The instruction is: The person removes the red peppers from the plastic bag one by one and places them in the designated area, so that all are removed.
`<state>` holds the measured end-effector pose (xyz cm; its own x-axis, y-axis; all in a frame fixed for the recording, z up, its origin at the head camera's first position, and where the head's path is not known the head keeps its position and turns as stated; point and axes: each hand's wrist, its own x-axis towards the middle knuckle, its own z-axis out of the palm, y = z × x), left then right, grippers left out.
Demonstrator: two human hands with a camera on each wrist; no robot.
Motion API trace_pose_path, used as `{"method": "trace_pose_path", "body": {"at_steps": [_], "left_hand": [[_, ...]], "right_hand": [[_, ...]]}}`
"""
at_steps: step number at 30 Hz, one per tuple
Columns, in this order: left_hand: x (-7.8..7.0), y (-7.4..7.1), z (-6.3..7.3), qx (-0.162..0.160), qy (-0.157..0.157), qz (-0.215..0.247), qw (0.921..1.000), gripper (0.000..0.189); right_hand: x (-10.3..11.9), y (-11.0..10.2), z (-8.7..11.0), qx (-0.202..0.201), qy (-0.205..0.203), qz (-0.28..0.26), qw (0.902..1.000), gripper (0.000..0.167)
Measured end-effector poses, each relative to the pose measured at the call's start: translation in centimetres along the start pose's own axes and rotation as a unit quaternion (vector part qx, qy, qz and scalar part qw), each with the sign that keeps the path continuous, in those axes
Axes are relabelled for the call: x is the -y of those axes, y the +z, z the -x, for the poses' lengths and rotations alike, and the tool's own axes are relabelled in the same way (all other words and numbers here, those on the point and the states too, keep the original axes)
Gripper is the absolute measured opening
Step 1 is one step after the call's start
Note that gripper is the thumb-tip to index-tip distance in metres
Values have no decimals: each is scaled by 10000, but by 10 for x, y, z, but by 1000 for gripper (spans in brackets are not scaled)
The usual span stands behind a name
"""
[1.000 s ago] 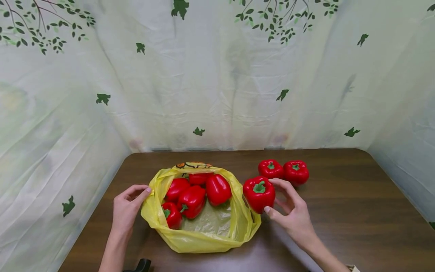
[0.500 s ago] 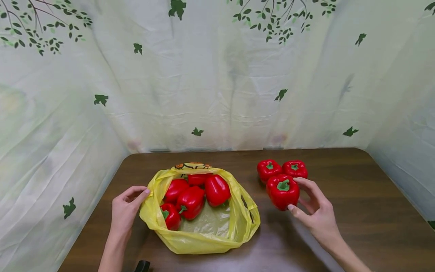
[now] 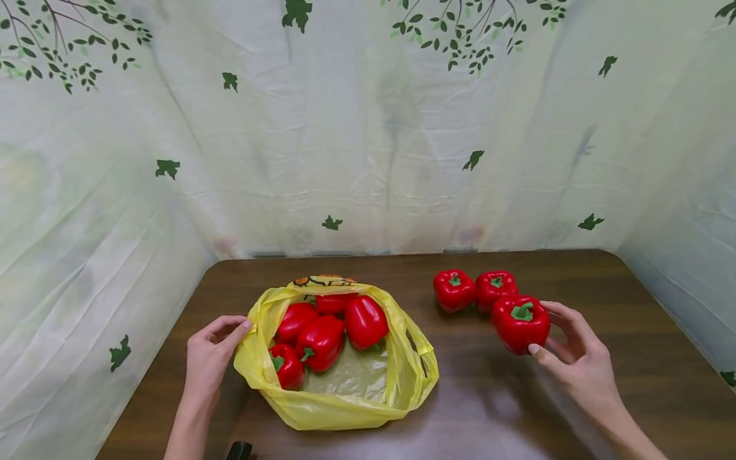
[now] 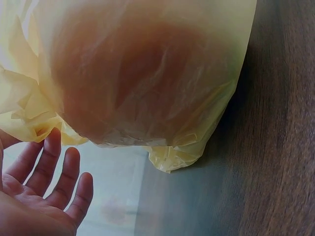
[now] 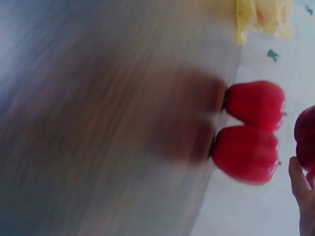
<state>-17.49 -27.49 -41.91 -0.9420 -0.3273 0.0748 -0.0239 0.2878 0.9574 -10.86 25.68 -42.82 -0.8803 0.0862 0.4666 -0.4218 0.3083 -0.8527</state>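
Note:
A yellow plastic bag [image 3: 339,415] stands on the table with its mouth spread wide. Several red bell peppers [image 3: 321,343] lie inside, mostly toward its left and back. My left hand [image 3: 209,351] pinches the bag's left rim between thumb and index finger; the other fingers [image 4: 64,184] are spread in the left wrist view. To the right of the bag, my right hand [image 3: 583,361] holds a red bell pepper [image 3: 520,324] above the table, green stem up. Two more peppers, a left one [image 3: 454,291] and a right one [image 3: 494,287], sit behind it.
The brown wooden table [image 3: 414,441] ends at a pale curtain [image 3: 368,128] printed with leaves, which also hangs at both sides. A small black object [image 3: 239,451] shows at the front edge near my left forearm.
My right hand has carried its pepper rightward, away from the bag's right rim and past the front of the two standing peppers. My left hand keeps hold of the rim.

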Motion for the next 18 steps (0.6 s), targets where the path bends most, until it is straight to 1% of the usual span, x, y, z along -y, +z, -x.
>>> {"method": "trace_pose_path", "body": {"at_steps": [4,12,15,18], "left_hand": [[1,0,0,-17,-21,41,10000,29],[0,0,1,51,-92,-1,9999,31],[0,1,0,41,-84,9,10000,30],[1,1,0,25,-71,14,10000,30]], "right_hand": [[-5,-11,0,-60,142,162,9998,72],[-18,-33,-8,-295,194,296,9989,69],[-25,-39,-11,-397,273,433,9979,67],[-34,-44,-15,-467,370,702,9958,64]]}}
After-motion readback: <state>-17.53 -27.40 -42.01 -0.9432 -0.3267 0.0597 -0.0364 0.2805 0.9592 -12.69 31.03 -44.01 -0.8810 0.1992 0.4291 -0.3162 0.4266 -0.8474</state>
